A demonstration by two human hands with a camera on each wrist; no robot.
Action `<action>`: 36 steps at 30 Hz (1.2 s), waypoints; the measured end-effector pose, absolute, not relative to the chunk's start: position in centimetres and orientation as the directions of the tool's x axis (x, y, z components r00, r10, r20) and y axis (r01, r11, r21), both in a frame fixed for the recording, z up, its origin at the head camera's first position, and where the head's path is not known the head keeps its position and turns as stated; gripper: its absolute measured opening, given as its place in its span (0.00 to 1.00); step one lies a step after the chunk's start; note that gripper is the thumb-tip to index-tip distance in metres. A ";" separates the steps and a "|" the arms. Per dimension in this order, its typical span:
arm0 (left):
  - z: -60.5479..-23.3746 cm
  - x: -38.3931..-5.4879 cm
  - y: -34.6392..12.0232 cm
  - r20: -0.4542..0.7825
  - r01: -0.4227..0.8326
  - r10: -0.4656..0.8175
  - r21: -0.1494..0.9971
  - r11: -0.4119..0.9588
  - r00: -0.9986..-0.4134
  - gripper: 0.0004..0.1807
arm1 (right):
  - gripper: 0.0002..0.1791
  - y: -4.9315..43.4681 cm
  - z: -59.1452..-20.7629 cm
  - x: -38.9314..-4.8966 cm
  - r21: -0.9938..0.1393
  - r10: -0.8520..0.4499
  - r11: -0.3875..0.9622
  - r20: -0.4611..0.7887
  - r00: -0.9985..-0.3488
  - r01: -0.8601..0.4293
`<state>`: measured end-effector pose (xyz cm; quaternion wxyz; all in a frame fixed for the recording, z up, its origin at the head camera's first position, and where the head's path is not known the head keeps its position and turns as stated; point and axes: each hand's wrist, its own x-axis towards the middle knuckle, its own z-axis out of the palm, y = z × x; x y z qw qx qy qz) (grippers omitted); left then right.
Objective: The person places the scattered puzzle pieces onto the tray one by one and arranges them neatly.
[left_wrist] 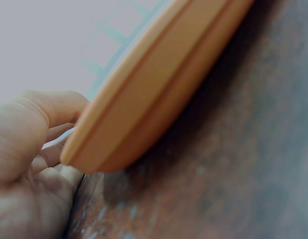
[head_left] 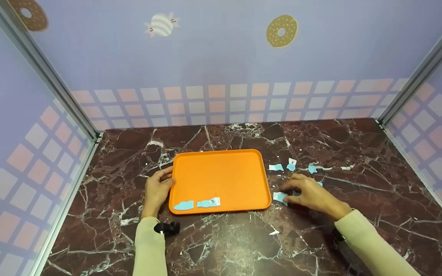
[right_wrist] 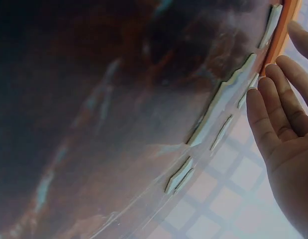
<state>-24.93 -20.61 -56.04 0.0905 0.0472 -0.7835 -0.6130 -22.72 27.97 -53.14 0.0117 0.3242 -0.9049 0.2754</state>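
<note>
An orange tray point(head_left: 221, 180) lies on the dark marbled table, with two light-blue flat pieces with jagged edges, one piece point(head_left: 183, 205) at its near left corner and another piece point(head_left: 208, 202) beside it. My left hand point(head_left: 158, 190) holds the tray's left rim; in the left wrist view its fingers bend around the orange edge point(left_wrist: 129, 104). To the right of the tray, my right hand point(head_left: 313, 193) hovers low with fingers parted and loosely bent, thumb tip right at a light-blue piece point(head_left: 280, 197). The right wrist view has these fingers point(right_wrist: 263, 119) above several thick-edged pieces point(right_wrist: 223, 97).
Behind my right hand lie more pieces: a blue-and-white piece point(head_left: 276, 167), an upright-lying piece point(head_left: 291, 165) and a piece with a narrow tail point(head_left: 313, 168). Another piece point(head_left: 320, 184) peeks out past the hand. Patterned purple walls point(head_left: 221, 57) enclose the table at back and sides.
</note>
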 end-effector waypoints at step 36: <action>-55.9 -24.8 -20.6 0.078 0.037 -0.177 0.974 0.224 -0.981 0.22 | 0.15 27.8 -53.8 -22.5 -0.453 -0.558 0.681 0.188 -0.808 -0.576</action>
